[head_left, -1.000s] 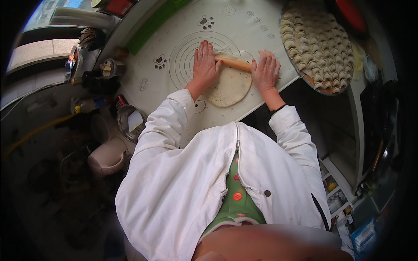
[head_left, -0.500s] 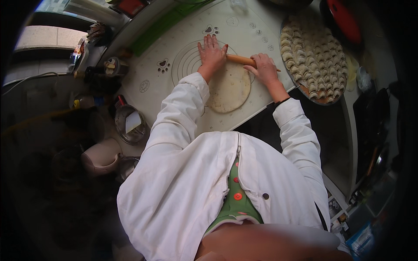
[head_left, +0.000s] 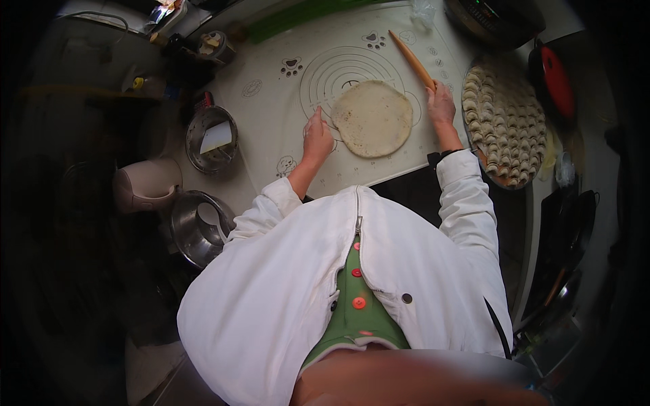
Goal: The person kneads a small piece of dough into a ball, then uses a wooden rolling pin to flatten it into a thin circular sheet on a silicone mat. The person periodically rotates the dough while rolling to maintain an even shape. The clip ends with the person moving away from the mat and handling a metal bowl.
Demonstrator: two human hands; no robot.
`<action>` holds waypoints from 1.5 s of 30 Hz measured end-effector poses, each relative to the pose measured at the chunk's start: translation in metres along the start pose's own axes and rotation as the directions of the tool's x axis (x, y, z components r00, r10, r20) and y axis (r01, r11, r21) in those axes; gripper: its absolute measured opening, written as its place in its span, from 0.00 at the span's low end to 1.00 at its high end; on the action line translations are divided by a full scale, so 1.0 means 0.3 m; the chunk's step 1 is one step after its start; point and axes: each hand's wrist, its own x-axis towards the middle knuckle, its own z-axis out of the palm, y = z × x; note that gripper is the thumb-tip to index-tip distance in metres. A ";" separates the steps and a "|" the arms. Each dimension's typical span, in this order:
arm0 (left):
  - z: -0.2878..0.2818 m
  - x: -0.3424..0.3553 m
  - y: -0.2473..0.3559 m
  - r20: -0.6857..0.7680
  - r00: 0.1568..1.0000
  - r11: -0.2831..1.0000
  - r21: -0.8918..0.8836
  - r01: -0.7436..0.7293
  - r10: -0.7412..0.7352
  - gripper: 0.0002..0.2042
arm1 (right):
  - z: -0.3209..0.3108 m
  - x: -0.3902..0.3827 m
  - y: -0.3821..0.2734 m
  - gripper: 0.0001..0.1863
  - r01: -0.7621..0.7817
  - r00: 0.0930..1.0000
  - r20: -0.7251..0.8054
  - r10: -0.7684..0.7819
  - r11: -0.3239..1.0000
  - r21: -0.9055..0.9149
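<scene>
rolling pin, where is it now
Right of centre near the top of the head view, the rolling pin is in the right hand, beside the dough.

Room to pass lies over the mat [head_left: 328, 42] above the dough [head_left: 372, 119], upper centre; the rolling pin [head_left: 411, 59] bars its right, with dumplings [head_left: 504, 125] beyond; a metal bowl [head_left: 197, 154] stands left.

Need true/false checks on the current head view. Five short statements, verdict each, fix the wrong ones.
1. The right hand grips one end of the rolling pin. True.
2. The left hand grips the pin's other end. False: it is at the dough's left, away from the pin.
3. The dough lies flat and roughly round. True.
4. The rolling pin lies across the dough. False: it is off to the dough's right.
5. Crescent-shaped dumplings sit in rows to the right of the dough. True.
</scene>
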 end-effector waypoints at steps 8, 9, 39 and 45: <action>0.150 -0.035 -0.021 -0.208 0.954 0.961 -0.215 0.171 -0.216 0.23 | 0.046 0.095 -0.072 0.22 0.322 0.942 -0.068 -0.330 0.941 -0.109; 0.169 -0.027 -0.014 -0.244 0.929 0.941 -0.261 0.215 -0.280 0.23 | 0.061 0.099 -0.114 0.22 0.440 0.898 -0.036 -0.439 0.898 0.002; 0.144 -0.221 0.331 -0.029 0.999 0.937 -0.349 -0.033 0.024 0.10 | -0.125 0.179 -0.272 0.13 0.580 0.122 0.487 -0.865 0.460 0.672; 0.020 -0.320 0.433 0.308 0.950 0.677 -0.709 0.196 0.048 0.10 | -0.511 0.131 -0.302 0.11 0.465 0.005 0.805 -0.593 0.714 0.523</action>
